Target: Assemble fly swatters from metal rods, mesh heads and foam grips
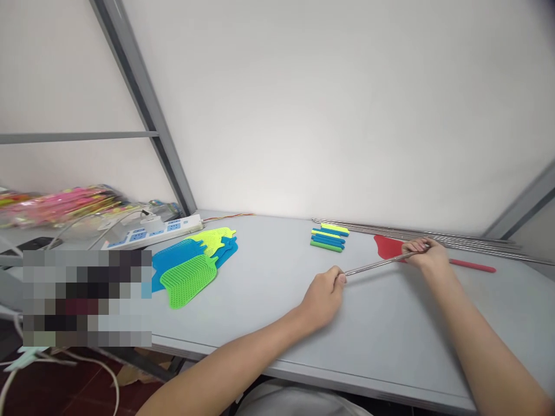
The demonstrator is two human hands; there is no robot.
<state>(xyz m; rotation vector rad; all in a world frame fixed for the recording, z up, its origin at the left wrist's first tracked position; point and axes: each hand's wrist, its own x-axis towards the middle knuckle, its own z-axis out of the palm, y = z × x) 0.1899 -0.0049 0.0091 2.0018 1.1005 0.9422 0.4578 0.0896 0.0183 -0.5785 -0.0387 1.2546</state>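
My left hand [324,296] is closed around one end of a thin silver metal rod [373,266] above the table. Toward the other end, my right hand [425,254] grips the same rod with its fingers wrapped round. Behind my right hand lies a red fly swatter head [387,247], partly hidden by the hand. To its right a red handle [472,266] rests on the table; whether the two are joined is hidden. Several green, blue and yellow handles [327,238] lie in a small stack beyond my left hand.
More metal rods [459,240] lie along the back wall. Left on the grey table [269,312] is a pile of fly swatter heads [191,280] in green, blue and yellow. Behind them are a white power strip [151,233] and bagged colourful items [73,207]. Cables hang at lower left.
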